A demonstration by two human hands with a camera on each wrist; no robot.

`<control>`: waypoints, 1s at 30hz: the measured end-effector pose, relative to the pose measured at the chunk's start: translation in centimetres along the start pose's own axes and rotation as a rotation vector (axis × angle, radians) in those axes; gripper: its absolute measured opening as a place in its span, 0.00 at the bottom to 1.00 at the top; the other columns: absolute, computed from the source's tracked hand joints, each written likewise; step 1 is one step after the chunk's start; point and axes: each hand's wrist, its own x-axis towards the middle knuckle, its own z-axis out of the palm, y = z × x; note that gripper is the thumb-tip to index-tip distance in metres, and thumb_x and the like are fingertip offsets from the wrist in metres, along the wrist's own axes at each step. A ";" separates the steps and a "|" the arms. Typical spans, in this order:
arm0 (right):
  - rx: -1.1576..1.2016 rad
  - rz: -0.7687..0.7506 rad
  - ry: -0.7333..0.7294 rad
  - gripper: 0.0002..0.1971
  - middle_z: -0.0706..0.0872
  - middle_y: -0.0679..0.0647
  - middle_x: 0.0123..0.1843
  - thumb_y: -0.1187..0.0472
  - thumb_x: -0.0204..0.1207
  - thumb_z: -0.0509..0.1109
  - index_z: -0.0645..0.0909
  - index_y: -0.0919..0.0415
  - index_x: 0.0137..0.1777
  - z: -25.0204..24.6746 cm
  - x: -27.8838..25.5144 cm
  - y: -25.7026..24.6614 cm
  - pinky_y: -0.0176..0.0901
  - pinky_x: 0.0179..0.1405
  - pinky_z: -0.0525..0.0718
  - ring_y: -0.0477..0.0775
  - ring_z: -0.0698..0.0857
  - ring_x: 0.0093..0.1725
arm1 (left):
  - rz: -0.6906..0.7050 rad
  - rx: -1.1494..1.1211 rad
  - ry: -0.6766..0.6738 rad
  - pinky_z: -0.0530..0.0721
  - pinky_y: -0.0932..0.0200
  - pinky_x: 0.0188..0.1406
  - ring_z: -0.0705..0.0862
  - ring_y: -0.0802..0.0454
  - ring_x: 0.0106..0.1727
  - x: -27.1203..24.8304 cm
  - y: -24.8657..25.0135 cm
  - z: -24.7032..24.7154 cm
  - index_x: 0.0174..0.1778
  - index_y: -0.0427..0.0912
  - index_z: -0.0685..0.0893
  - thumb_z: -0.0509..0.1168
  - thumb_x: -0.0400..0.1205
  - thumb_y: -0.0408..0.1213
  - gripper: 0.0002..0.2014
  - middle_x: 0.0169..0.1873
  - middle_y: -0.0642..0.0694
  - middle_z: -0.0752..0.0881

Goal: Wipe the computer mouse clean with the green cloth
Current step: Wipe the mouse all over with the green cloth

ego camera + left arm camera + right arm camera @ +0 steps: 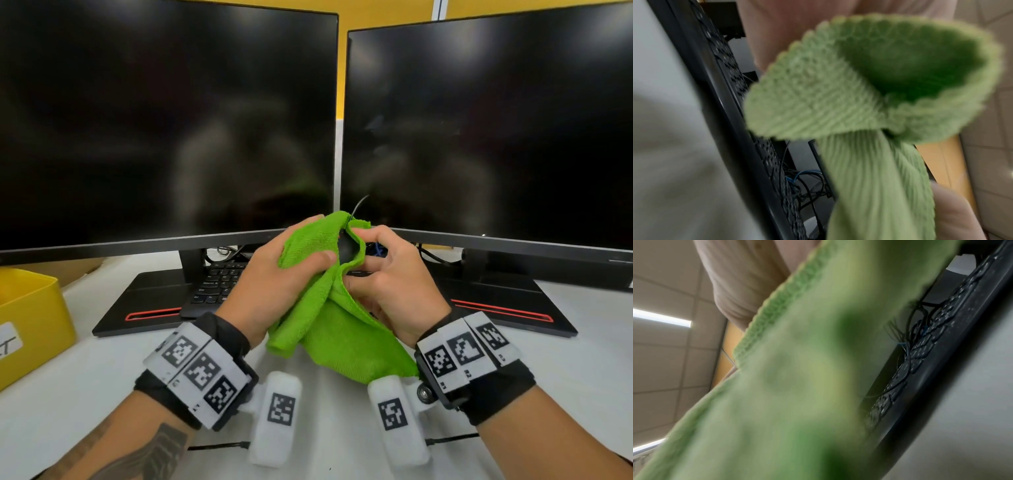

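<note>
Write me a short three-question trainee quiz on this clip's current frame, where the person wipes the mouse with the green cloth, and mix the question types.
1. True or false: the computer mouse lies flat on the desk while being wiped.
2. Which hand grips the green cloth against the mouse? A) left hand B) right hand C) neither
3. Fill in: the yellow bin sits at the person's far ____ side.

Key:
1. False. Both hands hold it raised in front of the monitors.
2. A. The left hand's thumb presses the cloth onto the mouse, while the right hand holds the mouse itself.
3. left.
</note>
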 end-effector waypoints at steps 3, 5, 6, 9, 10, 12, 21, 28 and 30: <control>-0.038 0.033 -0.048 0.33 0.93 0.73 0.56 0.86 0.68 0.77 0.80 0.60 0.69 -0.3 0.0 -0.2 0.59 0.38 0.91 0.78 0.92 0.49 | -0.065 -0.042 -0.133 0.90 0.42 0.66 0.92 0.42 0.65 0.2 0.2 -1.1 0.75 0.63 0.84 0.79 0.74 0.39 0.31 0.63 0.45 0.93; -0.062 0.041 -0.099 0.35 0.93 0.71 0.58 0.87 0.69 0.75 0.82 0.55 0.71 -0.2 -0.1 -0.2 0.67 0.45 0.90 0.76 0.92 0.52 | -0.081 -0.064 -0.175 0.90 0.40 0.63 0.92 0.40 0.63 0.1 0.1 -1.4 0.74 0.61 0.84 0.79 0.73 0.37 0.33 0.63 0.42 0.93; -0.071 0.040 -0.122 0.37 0.93 0.70 0.59 0.88 0.69 0.74 0.83 0.53 0.71 -0.1 -0.1 -0.2 0.69 0.47 0.90 0.74 0.93 0.52 | -0.075 -0.064 -0.168 0.91 0.41 0.60 0.92 0.41 0.60 0.1 0.0 -1.4 0.73 0.59 0.84 0.79 0.72 0.35 0.32 0.60 0.43 0.93; -0.063 0.024 -0.157 0.38 0.92 0.68 0.61 0.88 0.71 0.72 0.83 0.51 0.74 0.0 -0.2 -0.1 0.60 0.42 0.93 0.66 0.93 0.49 | -0.024 -0.047 -0.095 0.91 0.53 0.45 0.92 0.49 0.48 0.0 -0.2 -0.9 0.68 0.51 0.83 0.80 0.78 0.30 0.25 0.47 0.47 0.92; -0.058 0.016 -0.154 0.38 0.92 0.69 0.61 0.88 0.71 0.73 0.83 0.52 0.74 0.0 -0.2 0.0 0.60 0.42 0.93 0.66 0.92 0.48 | -0.008 -0.040 -0.083 0.90 0.56 0.43 0.91 0.51 0.46 0.0 -0.2 -0.8 0.67 0.50 0.83 0.78 0.80 0.30 0.22 0.44 0.48 0.92; -0.053 0.002 -0.136 0.36 0.92 0.72 0.59 0.88 0.70 0.74 0.82 0.55 0.72 0.1 -0.2 0.1 0.63 0.43 0.90 0.67 0.91 0.45 | 0.015 -0.024 -0.079 0.89 0.58 0.41 0.91 0.53 0.44 -0.1 -0.1 -0.7 0.67 0.49 0.83 0.76 0.82 0.30 0.19 0.43 0.49 0.92; -0.016 -0.007 -0.068 0.22 0.93 0.60 0.48 0.84 0.76 0.73 0.77 0.62 0.63 0.7 -0.3 0.0 0.51 0.31 0.91 0.65 0.90 0.42 | -0.019 -0.015 0.102 0.87 0.61 0.36 0.90 0.59 0.39 0.1 0.4 -0.7 0.59 0.43 0.77 0.77 0.82 0.42 0.18 0.40 0.51 0.89; -0.038 -0.010 -0.100 0.32 0.93 0.64 0.63 0.85 0.75 0.73 0.81 0.59 0.77 0.6 -0.2 0.0 0.66 0.50 0.93 0.68 0.94 0.58 | -0.009 -0.033 0.008 0.91 0.44 0.59 0.93 0.43 0.55 -0.1 0.5 -0.4 0.71 0.50 0.84 0.71 0.87 0.36 0.16 0.57 0.39 0.93; -0.019 0.000 -0.118 0.34 0.92 0.64 0.65 0.85 0.75 0.73 0.80 0.57 0.78 0.5 -0.2 0.1 0.74 0.57 0.89 0.75 0.90 0.64 | -0.013 -0.037 -0.019 0.88 0.40 0.64 0.91 0.35 0.61 -0.1 0.6 -0.4 0.71 0.51 0.86 0.69 0.88 0.35 0.16 0.60 0.38 0.93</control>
